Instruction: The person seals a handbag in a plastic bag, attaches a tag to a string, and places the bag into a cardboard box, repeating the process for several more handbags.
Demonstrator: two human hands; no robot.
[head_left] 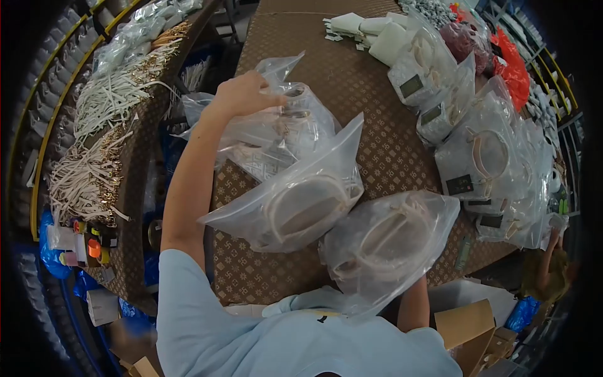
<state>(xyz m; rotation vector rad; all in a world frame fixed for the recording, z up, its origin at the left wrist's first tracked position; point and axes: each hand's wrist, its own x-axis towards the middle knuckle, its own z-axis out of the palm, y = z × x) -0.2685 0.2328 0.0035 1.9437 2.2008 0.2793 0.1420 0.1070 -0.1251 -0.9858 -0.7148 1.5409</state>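
My left hand [247, 94] lies over the far clear-plastic-wrapped handbag [292, 119], thumb stretched to the right and apart from the bent fingers. Part of those fingers is hidden. Closer to me, a second handbag in a clear plastic bag [295, 210] leans on the table, its pale round handle showing through. A third plastic-wrapped handbag [386, 239] stands at the near right edge, against my shirt. My right forearm [413, 305] goes up behind this third one, which hides my right hand and its fingers.
The brown patterned table [389, 151] carries more bagged handbags [487, 157] along its right side, with white rolled pieces [370, 31] at the far end. On a left side table lie pale straps [88, 169]. An open cardboard box [465, 327] stands at lower right, near another person [549, 270].
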